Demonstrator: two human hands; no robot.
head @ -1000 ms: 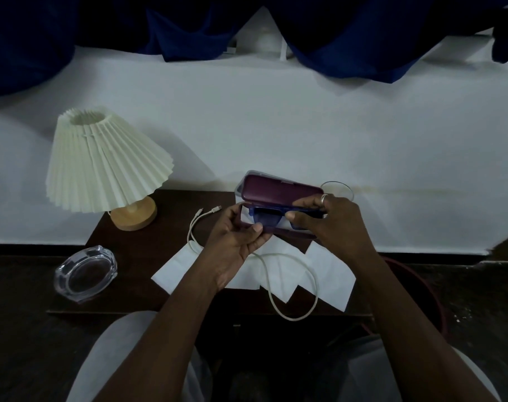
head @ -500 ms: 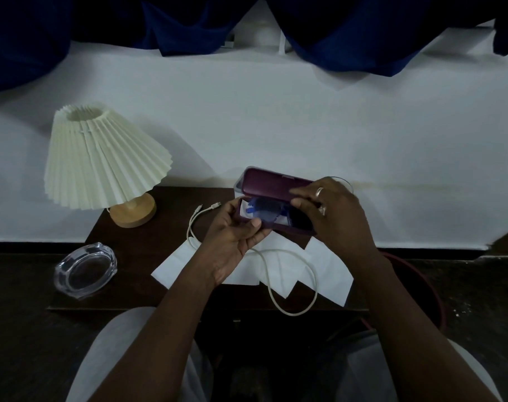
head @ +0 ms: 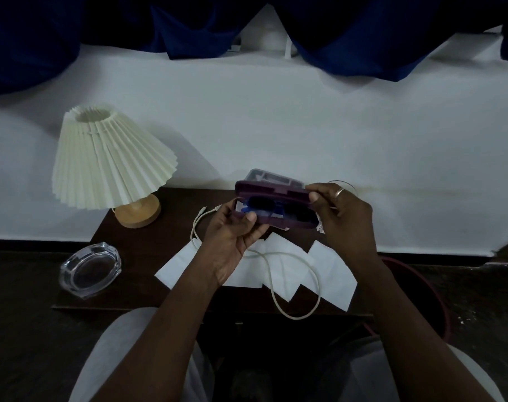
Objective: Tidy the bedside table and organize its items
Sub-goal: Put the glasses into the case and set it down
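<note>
Glasses case (head: 276,208), maroon, hard-shelled and oblong with rounded ends, is held in the air above the back of the bedside table (head: 148,256). Lid stands partly raised; blue-framed glasses (head: 261,206) lie inside with dark lenses facing up.

Left hand (head: 232,233): curled under the case's left end, thumb pressed on the front lip of the lower shell. Right hand (head: 345,219): fingers wrapped over the right end, fingertips pinching the lid edge; a ring shows on one finger.

Step in hand, as judged: closing the case on the glasses. To do it well, check that no temple arm or cloth edge sits across the rim, keep the lower shell steady in the left hand, and bring the lid down evenly until it seats. Then set the case on bare wood, not on the loose items.

Materials noted:
- Table: dark wood, flat, matte.
- Lamp (head: 110,161): cream pleated shade, conical; round pale wooden base.
- Ashtray (head: 90,266): thick clear glass, faceted, at the table's front left corner.
- Cable (head: 287,259): white, limp, looped over the papers.
- Paper sheets (head: 331,274): white, thin, flat, overlapping under the hands.
</note>
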